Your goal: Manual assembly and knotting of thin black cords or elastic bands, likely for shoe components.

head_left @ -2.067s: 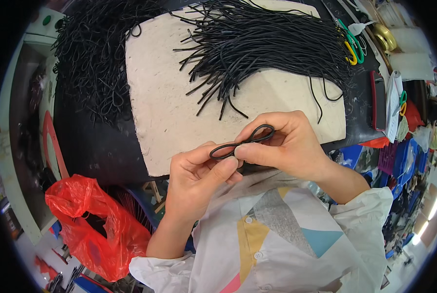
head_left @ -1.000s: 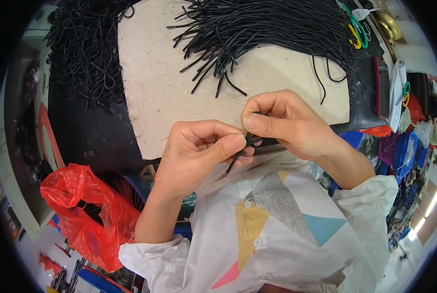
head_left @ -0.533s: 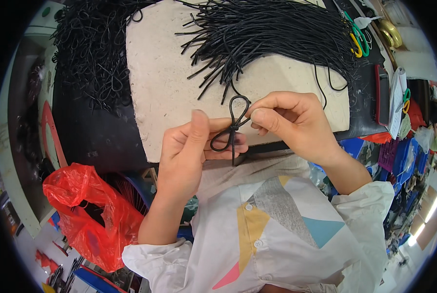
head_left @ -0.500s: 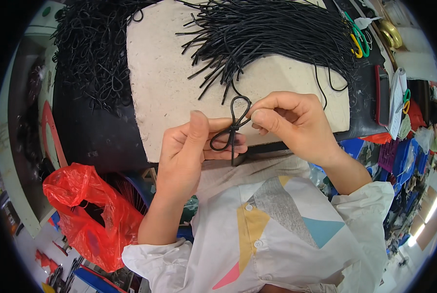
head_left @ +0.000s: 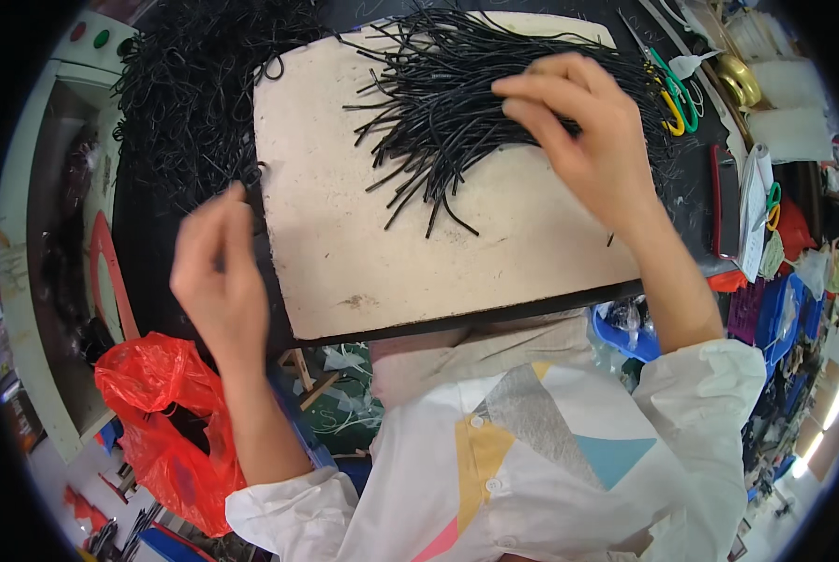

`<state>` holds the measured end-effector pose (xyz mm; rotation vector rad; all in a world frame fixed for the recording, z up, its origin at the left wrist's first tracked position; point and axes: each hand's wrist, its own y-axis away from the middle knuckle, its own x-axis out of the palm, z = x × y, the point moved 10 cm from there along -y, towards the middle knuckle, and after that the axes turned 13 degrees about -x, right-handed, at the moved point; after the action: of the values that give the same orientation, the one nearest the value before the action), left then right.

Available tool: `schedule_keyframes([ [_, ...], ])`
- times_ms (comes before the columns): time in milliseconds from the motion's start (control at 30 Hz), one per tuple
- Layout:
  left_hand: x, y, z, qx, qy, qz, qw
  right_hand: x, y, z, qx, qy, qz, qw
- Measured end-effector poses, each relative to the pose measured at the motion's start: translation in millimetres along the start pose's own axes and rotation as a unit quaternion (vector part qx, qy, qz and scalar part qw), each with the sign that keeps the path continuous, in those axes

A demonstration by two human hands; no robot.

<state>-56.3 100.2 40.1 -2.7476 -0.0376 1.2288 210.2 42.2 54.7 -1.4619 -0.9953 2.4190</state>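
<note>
My right hand [head_left: 588,117] is over a bundle of straight black cords [head_left: 438,103] on a pale board [head_left: 372,272]. Its thumb and forefinger stand slightly apart, with no cord visibly between them. At the left, my left hand [head_left: 221,272] is smeared by motion beside the board's left edge, just below a heap of looped black cords [head_left: 194,84]. Close to its fingertips is a small cord loop [head_left: 262,167]; whether the fingers grip it cannot be made out.
Scissors with green and yellow handles [head_left: 674,98] lie at the far right, near a dark red case [head_left: 725,201] and a paper pad [head_left: 755,201]. A red plastic bag [head_left: 171,431] hangs at the lower left. Beyond it stands a pale metal cabinet [head_left: 26,262].
My hands have parted from the knotted cord between them. The left has swung left toward the looped heap; the right has moved up over the straight cords, whose near ends have shifted.
</note>
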Motion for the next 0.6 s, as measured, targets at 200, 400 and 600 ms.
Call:
schedule_keyframes([
  [200, -20, -17, -17, 0.091, -0.048, -0.106, 0.989, 23, -11, -21, -0.027, 0.060, 0.047, 0.997],
  [400, 27, 1, -75, 0.193, 0.060, -0.039, 0.979, 21, -15, -11, -0.054, 0.050, 0.051, 0.996],
  [600, 50, 19, -120, 0.318, -0.009, -0.050, 0.947, -4, -33, 38, -0.103, -0.014, 0.038, 0.994],
])
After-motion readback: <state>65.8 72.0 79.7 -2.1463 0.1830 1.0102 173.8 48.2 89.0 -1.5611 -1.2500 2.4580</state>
